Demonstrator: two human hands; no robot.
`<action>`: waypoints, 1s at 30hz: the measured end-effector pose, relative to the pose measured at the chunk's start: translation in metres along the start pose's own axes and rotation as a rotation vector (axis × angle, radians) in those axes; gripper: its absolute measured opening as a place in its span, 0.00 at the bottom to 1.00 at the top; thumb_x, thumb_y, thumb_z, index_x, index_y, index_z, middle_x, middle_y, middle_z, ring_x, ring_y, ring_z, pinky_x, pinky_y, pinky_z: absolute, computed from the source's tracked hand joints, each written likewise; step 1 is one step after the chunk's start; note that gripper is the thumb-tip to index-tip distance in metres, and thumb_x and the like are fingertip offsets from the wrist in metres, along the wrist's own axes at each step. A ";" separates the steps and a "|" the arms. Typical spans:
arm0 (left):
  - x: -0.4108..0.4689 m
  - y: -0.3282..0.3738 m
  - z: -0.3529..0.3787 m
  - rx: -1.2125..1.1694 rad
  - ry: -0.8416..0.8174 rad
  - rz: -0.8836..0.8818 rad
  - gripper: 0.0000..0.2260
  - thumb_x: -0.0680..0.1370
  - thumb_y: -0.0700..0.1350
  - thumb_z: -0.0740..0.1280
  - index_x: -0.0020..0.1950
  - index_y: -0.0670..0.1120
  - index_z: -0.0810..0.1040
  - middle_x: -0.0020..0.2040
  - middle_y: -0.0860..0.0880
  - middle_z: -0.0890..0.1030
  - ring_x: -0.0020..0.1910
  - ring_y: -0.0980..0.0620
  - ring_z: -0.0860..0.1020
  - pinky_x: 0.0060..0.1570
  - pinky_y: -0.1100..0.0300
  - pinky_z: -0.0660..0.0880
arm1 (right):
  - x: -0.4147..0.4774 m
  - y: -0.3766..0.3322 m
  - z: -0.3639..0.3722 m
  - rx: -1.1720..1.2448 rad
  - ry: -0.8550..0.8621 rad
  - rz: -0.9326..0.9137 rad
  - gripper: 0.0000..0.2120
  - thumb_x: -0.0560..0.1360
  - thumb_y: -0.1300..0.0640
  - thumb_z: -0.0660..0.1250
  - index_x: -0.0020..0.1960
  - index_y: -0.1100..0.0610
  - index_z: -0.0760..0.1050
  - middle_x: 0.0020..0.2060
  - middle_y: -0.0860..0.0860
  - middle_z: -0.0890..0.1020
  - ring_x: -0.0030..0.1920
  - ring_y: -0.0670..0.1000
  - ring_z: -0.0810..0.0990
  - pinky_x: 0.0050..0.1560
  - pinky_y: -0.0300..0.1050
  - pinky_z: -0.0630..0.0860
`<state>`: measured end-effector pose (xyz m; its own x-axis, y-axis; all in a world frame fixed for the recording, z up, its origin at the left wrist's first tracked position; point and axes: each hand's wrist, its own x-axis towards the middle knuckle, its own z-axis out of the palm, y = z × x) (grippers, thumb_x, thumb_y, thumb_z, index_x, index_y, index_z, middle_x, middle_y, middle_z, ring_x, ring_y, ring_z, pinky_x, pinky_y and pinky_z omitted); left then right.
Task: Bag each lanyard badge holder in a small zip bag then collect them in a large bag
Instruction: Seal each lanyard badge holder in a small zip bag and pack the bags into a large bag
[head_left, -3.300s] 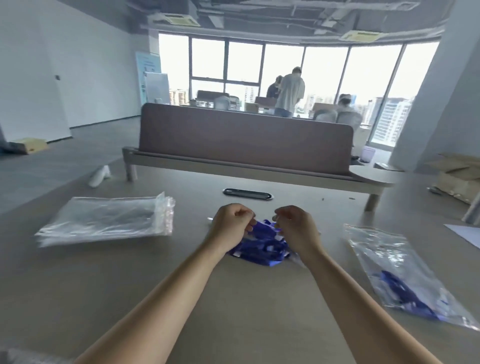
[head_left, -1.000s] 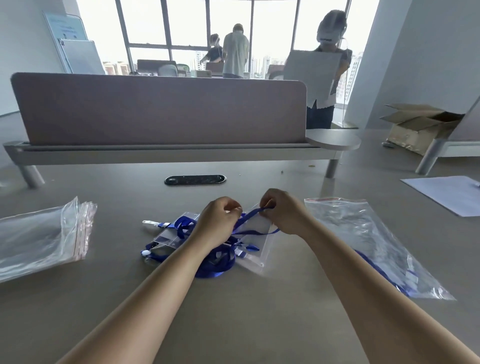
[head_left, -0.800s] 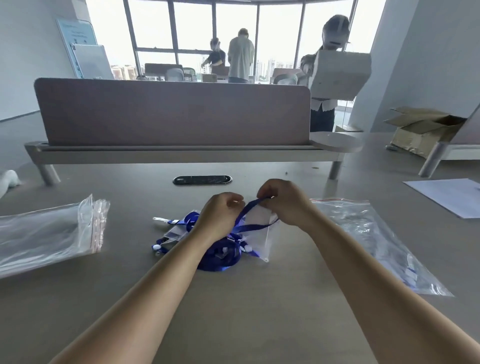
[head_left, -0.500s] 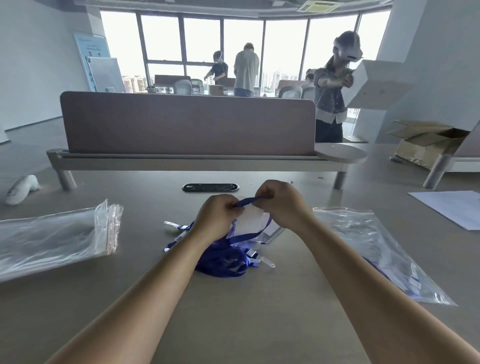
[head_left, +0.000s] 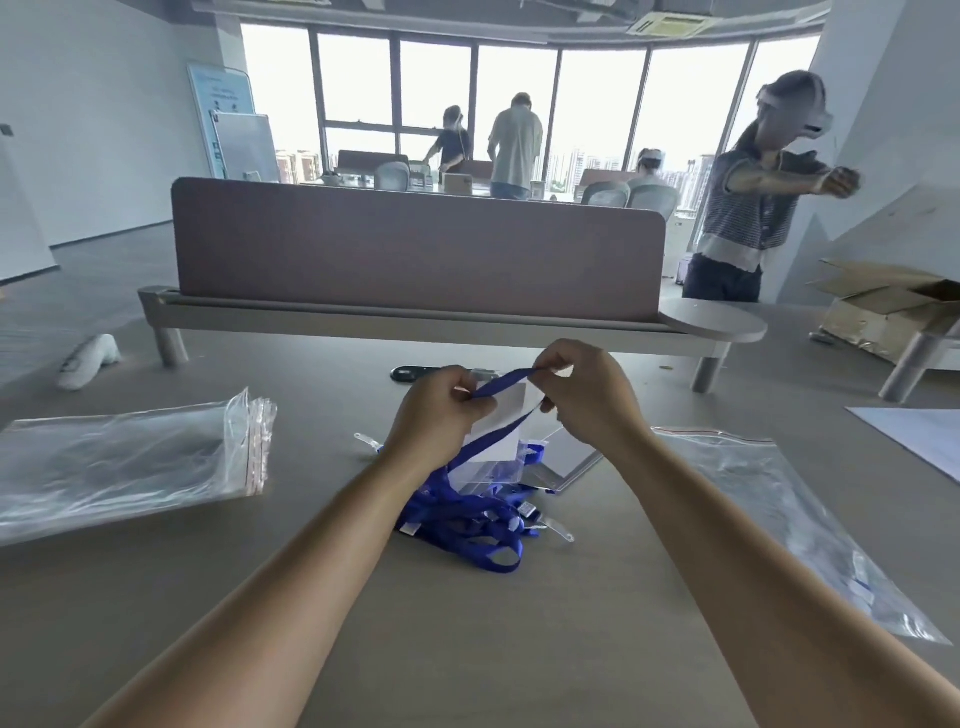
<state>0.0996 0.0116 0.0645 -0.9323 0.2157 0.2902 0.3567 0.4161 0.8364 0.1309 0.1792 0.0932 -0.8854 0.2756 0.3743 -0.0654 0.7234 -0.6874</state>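
Observation:
Both hands hold one blue lanyard strap above the table's middle. My left hand pinches one end, my right hand pinches the other, and the strap is stretched between them. Its clear badge holder with a white card hangs below the strap. Under it lies a tangled pile of blue lanyards with more clear holders. A stack of small zip bags lies to the left. A large zip bag, with some bagged items inside, lies to the right.
A desk divider panel on a raised rail crosses the table's far side, with a black cable grommet before it. A white sheet lies far right. A person stands behind the divider, near a cardboard box.
My hands have lifted the strap and badge holder higher off the pile and pulled the strap taut. The person behind the divider has moved right, and my head has tilted up.

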 end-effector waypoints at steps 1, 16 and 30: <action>0.000 0.001 -0.004 0.004 0.000 0.011 0.06 0.78 0.46 0.69 0.43 0.46 0.77 0.39 0.48 0.83 0.39 0.46 0.81 0.44 0.51 0.78 | 0.001 -0.004 0.001 0.037 -0.004 0.004 0.04 0.77 0.57 0.66 0.44 0.53 0.79 0.36 0.48 0.83 0.31 0.47 0.81 0.31 0.44 0.77; 0.012 0.018 -0.087 -0.093 0.114 0.008 0.08 0.80 0.46 0.66 0.45 0.44 0.81 0.35 0.41 0.81 0.33 0.45 0.78 0.40 0.52 0.76 | 0.029 -0.103 -0.003 0.558 -0.085 0.175 0.05 0.71 0.69 0.72 0.42 0.62 0.77 0.34 0.60 0.83 0.30 0.58 0.84 0.31 0.45 0.82; -0.010 -0.002 -0.126 -0.223 0.210 -0.076 0.07 0.80 0.47 0.66 0.47 0.46 0.82 0.37 0.51 0.82 0.35 0.53 0.82 0.34 0.56 0.80 | 0.024 -0.119 0.016 0.731 -0.104 0.172 0.04 0.74 0.71 0.66 0.48 0.66 0.77 0.40 0.63 0.84 0.38 0.58 0.86 0.39 0.45 0.84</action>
<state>0.1006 -0.1029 0.1189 -0.9560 -0.0049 0.2932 0.2854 0.2146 0.9341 0.1107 0.0896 0.1742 -0.9472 0.2594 0.1883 -0.1783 0.0616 -0.9820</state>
